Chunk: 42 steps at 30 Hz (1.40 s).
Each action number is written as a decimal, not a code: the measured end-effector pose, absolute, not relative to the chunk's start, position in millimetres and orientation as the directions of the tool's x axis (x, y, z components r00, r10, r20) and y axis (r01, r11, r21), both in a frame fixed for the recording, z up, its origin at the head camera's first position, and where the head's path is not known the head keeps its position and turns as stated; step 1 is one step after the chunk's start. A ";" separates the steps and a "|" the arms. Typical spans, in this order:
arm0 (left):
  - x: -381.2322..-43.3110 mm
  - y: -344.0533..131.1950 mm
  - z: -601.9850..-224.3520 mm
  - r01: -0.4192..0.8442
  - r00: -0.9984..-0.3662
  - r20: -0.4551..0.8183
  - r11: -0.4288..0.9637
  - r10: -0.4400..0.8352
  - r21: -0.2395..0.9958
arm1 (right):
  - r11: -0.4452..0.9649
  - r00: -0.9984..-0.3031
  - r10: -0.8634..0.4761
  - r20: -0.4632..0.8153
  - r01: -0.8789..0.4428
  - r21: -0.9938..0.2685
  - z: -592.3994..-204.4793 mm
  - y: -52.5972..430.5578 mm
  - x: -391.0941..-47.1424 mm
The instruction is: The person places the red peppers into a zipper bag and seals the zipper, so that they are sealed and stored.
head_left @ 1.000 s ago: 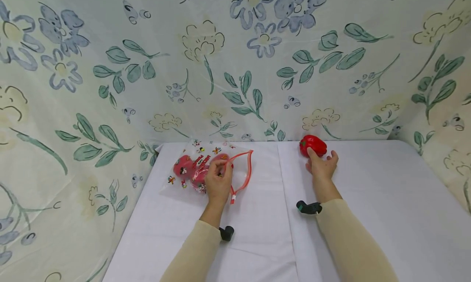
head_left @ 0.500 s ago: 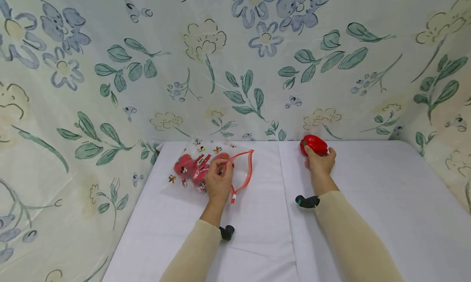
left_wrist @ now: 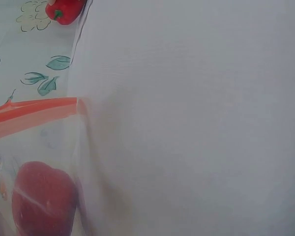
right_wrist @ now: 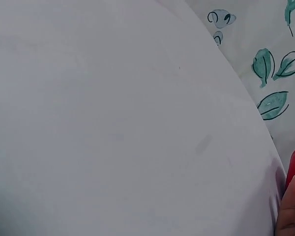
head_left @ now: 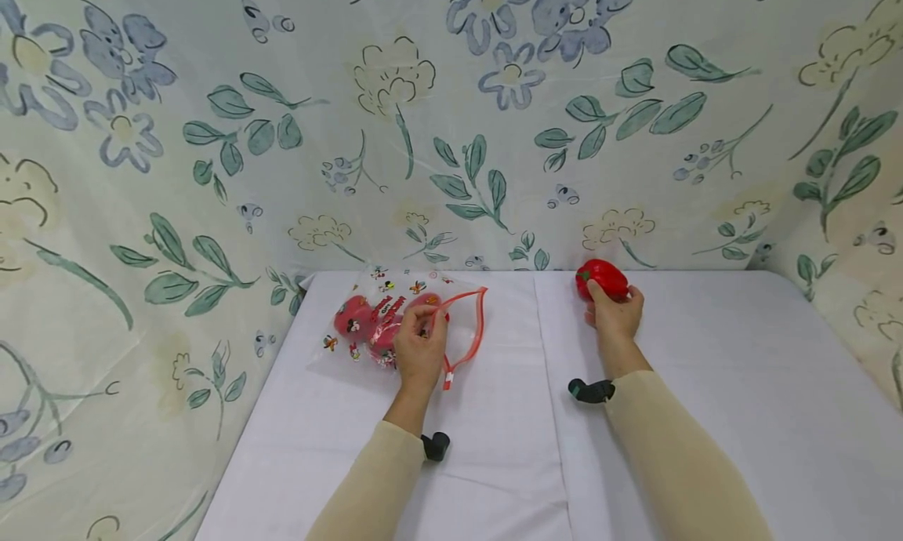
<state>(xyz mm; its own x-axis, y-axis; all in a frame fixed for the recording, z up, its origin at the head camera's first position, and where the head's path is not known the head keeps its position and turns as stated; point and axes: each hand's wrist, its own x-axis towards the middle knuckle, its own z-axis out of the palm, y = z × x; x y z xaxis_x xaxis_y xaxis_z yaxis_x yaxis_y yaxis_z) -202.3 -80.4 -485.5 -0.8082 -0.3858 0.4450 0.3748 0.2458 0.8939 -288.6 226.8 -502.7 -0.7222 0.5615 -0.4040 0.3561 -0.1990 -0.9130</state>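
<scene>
My left hand (head_left: 421, 349) pinches the near side of a clear zip bag (head_left: 466, 351) printed with small cartoon figures. Its orange-red zip edge (left_wrist: 34, 112) gapes open toward the right. Inside the bag lie several red bell peppers (head_left: 355, 318), one of them large in the left wrist view (left_wrist: 44, 199). Off to the right, at the back of the table, my right hand (head_left: 616, 315) grips another red bell pepper (head_left: 603, 279), thumb in front and fingers round its right side. That pepper's green stem points left. In the right wrist view only a finger (right_wrist: 290, 209) and a red sliver of it show.
A white cloth covers the table (head_left: 501, 439), with a fold line running front to back between the hands. A floral curtain (head_left: 451, 133) hangs right behind the table's back edge. Black wrist cameras (head_left: 591, 391) sit on both wrists.
My right hand's fingers have closed in round the pepper, and the hand has shifted slightly left. The left hand and the bag stay where they were.
</scene>
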 end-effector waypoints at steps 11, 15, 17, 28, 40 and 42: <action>-202.7 -81.9 -486.6 0.374 -0.820 0.429 0.213 -0.378 0.903 | -0.271 -0.727 0.532 -0.434 0.339 -0.901 -498.2 225.1 -279.5; -202.5 -81.4 -486.4 0.376 -0.819 0.430 0.212 -0.380 0.902 | -0.279 -0.731 0.530 -0.429 0.327 -0.903 -498.3 224.1 -276.4; -202.7 -81.1 -486.0 0.379 -0.816 0.433 0.213 -0.382 0.901 | -0.283 -0.736 0.527 -0.424 0.319 -0.905 -497.7 223.4 -274.1; -202.8 -81.0 -484.8 0.365 -0.820 0.427 0.227 -0.380 0.903 | -0.339 -0.799 0.414 -0.436 0.309 -0.889 -489.7 212.2 -253.9; -202.6 -81.7 -485.2 0.342 -0.837 0.398 0.209 -0.375 0.916 | -0.383 -0.865 0.309 -0.396 0.268 -0.884 -487.7 200.3 -236.5; -202.5 -81.9 -485.3 0.340 -0.838 0.397 0.209 -0.375 0.917 | -0.371 -0.878 0.288 -0.382 0.265 -0.890 -487.0 197.6 -233.7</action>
<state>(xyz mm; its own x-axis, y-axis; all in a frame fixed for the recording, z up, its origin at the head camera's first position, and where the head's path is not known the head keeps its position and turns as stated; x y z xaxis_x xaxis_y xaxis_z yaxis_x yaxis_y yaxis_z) -202.5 -81.9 -485.3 -0.8378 -0.3753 0.3966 0.3402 0.2094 0.9168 -233.7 197.6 -487.0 -0.8780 0.2884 -0.3821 0.2653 -0.3714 -0.8898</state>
